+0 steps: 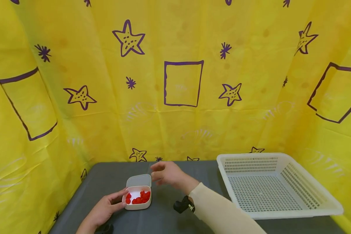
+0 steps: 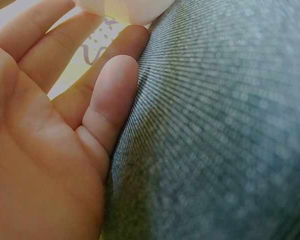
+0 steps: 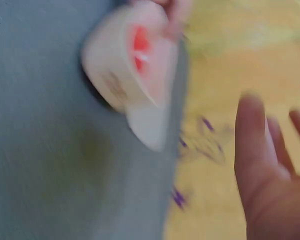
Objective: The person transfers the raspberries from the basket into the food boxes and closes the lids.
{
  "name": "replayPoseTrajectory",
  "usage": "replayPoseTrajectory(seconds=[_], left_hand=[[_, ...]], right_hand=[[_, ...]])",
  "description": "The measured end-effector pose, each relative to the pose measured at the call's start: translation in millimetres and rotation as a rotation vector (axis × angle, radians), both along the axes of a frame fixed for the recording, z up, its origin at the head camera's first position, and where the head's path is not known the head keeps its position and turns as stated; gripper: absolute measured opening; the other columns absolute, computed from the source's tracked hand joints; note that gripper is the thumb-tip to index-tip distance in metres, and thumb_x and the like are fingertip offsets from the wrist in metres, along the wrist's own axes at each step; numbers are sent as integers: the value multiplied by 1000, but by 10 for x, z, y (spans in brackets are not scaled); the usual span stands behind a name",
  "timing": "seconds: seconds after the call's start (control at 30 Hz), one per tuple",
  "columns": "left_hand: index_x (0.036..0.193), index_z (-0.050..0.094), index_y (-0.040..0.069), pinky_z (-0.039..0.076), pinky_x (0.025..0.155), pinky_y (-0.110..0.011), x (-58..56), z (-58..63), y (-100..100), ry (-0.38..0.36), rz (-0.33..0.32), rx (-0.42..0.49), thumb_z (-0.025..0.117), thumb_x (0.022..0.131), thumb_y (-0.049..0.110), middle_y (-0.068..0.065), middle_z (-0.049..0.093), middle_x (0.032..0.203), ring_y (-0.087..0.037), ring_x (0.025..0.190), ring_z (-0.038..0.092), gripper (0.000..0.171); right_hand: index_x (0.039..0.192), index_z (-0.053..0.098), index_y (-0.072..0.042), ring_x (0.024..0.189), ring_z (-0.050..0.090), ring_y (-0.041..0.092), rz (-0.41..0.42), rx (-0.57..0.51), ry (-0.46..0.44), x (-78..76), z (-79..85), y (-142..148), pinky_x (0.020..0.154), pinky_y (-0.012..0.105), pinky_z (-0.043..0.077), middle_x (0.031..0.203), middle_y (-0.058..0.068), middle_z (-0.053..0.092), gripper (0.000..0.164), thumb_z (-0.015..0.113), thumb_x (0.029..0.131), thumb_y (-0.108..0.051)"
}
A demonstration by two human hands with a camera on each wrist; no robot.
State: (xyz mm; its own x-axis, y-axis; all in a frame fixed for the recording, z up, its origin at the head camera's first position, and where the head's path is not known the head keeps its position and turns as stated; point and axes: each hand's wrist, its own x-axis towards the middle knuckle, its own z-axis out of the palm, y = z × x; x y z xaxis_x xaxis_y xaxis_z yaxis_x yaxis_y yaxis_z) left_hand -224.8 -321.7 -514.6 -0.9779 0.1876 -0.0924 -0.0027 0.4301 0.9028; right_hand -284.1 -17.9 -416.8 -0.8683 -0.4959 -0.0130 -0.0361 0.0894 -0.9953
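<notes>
A small cream box [image 1: 138, 207] stands on the dark table with its hinged grey-white lid [image 1: 138, 180] tipped back. Several small red pieces [image 1: 141, 199] lie inside, too small to tell their kind. My left hand [image 1: 104, 209] holds the box by its left end, thumb toward the front corner and fingers at the rear rim. Up close in the left wrist view, the left hand [image 2: 55, 130] lies low along the table, fingertips against the box. Just right of the lid, my right hand [image 1: 169, 175] hovers with nothing in it, fingers loosely bent.
A large white plastic basket [image 1: 280, 215] with a mesh floor stands at the right of the table. Dark grey cloth covers the table [image 1: 111, 177]. A yellow curtain [image 1: 181, 136] with purple starfish drawings hangs close behind and on both sides.
</notes>
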Motion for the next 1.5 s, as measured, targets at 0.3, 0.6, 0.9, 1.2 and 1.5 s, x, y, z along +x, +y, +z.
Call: replayPoseTrajectory(seconds=[0.3,0.6,0.9,1.2,1.5], left_hand=[[141,56,3,48,97,-48,-6,8,12,-4,5,-8,75,90,28,-16,50,146,-45,131,43,60],[141,56,3,48,97,-49,5,48,20,-6,12,-18,75,90,28,-17,51,145,-46,131,43,60],[140,58,4,48,98,-48,0,17,2,-9,8,10,76,90,29,-17,50,146,-45,131,44,58],[140,57,3,49,97,-47,32,5,15,5,-12,8,75,91,27,-18,48,147,-44,128,47,57],[142,54,1,49,96,-47,37,9,5,5,-11,22,74,92,25,-19,48,147,-44,128,47,59]], right_hand=[[148,44,-3,119,57,37,208,17,-10,-286,596,1627,96,52,49,146,21,44,54,64,98,-8],[149,40,3,124,51,46,135,219,-42,-35,405,2950,92,53,51,147,31,38,60,66,96,-7],[131,62,-3,101,61,35,261,387,-144,175,-101,3137,77,52,56,125,20,58,45,72,87,-1],[94,70,-4,74,64,21,357,678,-310,152,-271,2905,69,41,59,88,12,68,16,75,80,-1],[85,68,-7,63,55,11,413,755,-455,129,-362,2824,59,24,51,74,1,62,18,68,76,8]])
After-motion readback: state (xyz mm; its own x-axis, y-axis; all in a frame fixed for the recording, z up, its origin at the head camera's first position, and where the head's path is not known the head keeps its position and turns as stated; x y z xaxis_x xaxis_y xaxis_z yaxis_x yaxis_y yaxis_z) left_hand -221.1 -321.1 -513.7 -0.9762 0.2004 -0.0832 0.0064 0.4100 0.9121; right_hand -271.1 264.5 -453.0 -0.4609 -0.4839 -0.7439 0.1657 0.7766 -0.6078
